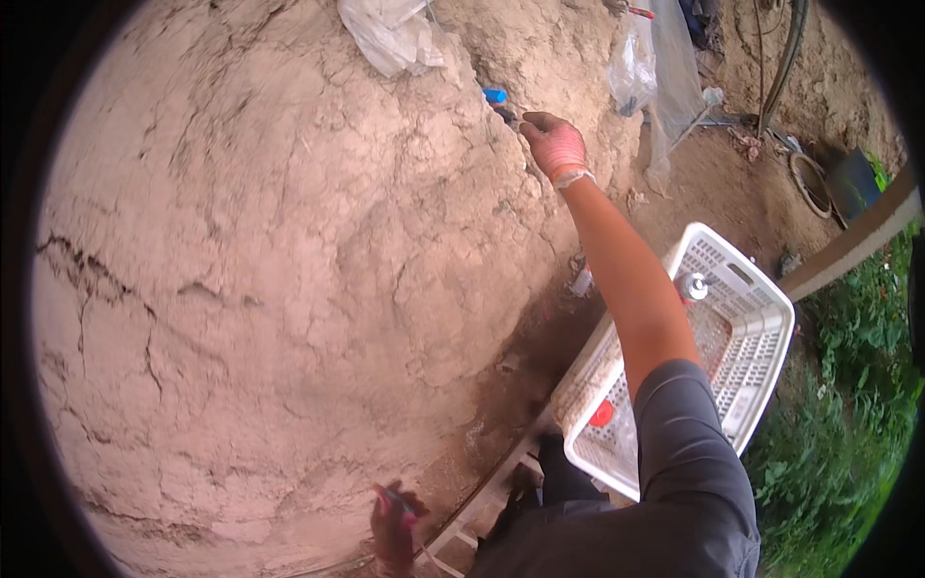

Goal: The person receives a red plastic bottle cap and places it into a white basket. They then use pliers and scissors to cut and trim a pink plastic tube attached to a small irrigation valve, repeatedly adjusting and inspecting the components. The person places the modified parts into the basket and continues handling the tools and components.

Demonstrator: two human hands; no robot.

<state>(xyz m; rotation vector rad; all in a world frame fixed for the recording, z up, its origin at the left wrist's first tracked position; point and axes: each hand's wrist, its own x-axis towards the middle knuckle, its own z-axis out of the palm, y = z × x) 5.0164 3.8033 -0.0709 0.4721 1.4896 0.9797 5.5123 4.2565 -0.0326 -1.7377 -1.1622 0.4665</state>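
My right hand (556, 145), in a pink-red glove with dark, dirty fingertips, reaches up to a crack in the earthen wall (318, 231). Its fingers are bent and pressed together; whatever they pinch is too small to make out. Just left of the fingertips, a small blue cylindrical object (494, 95) sits in the crack, with a dark piece (505, 114) below it. Down at the lower edge, my left hand (393, 523) is near the wall's foot. Motion blurs its fingers, and a reddish-pink patch there could be glove or a held thing.
A white plastic basket (782, 313) stands under my right arm, holding a silver-topped can (693, 286) and a red round item (601, 413). Clear plastic sheeting (672, 87) hangs at the upper right. A wooden post (858, 236) slants beside green plants (848, 424).
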